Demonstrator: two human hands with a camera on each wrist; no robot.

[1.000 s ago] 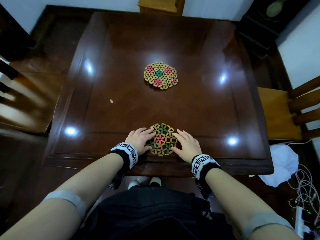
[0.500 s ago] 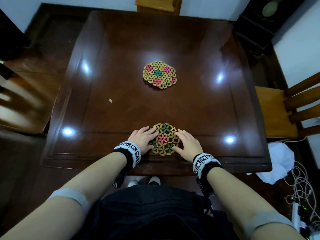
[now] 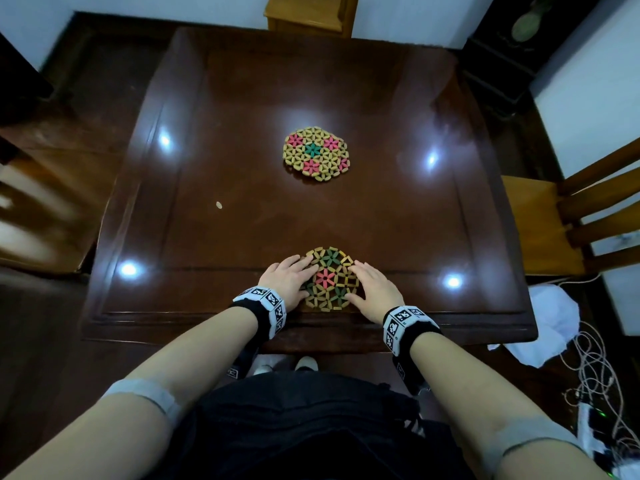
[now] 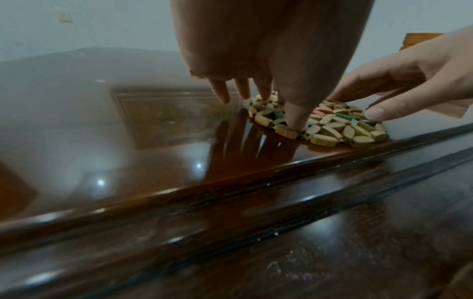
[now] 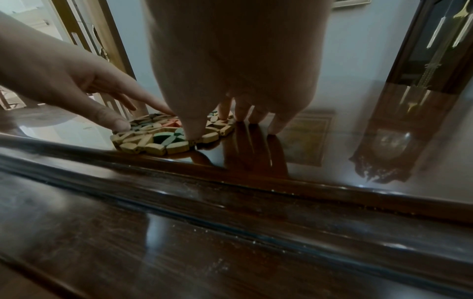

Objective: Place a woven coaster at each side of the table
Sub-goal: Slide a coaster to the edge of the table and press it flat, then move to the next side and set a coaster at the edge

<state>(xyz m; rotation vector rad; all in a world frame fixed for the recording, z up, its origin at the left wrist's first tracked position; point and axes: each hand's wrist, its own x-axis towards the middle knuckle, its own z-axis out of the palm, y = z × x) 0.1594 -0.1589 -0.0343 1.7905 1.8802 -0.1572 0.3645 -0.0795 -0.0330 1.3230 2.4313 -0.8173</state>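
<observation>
A woven coaster (image 3: pixel 329 279) of tan, green and pink beads lies flat near the front edge of the dark wooden table (image 3: pixel 242 209). My left hand (image 3: pixel 289 281) touches its left side with straight fingers, thumb on its near rim (image 4: pixel 294 125). My right hand (image 3: pixel 372 289) touches its right side the same way, thumb on the rim (image 5: pixel 194 135). Both hands lie flat, fingers spread. A second pile of woven coasters (image 3: pixel 316 154) sits in the middle of the table, apart from both hands.
Wooden chairs stand at the right (image 3: pixel 568 220), the left (image 3: pixel 38 209) and the far side (image 3: pixel 308 12). A small pale speck (image 3: pixel 218 205) lies on the tabletop. White cloth (image 3: pixel 550 327) and cables (image 3: pixel 592 372) lie on the floor at right.
The near coaster and both hands stay nearly where they were; the hands shifted the coaster only slightly to the right along the front edge.
</observation>
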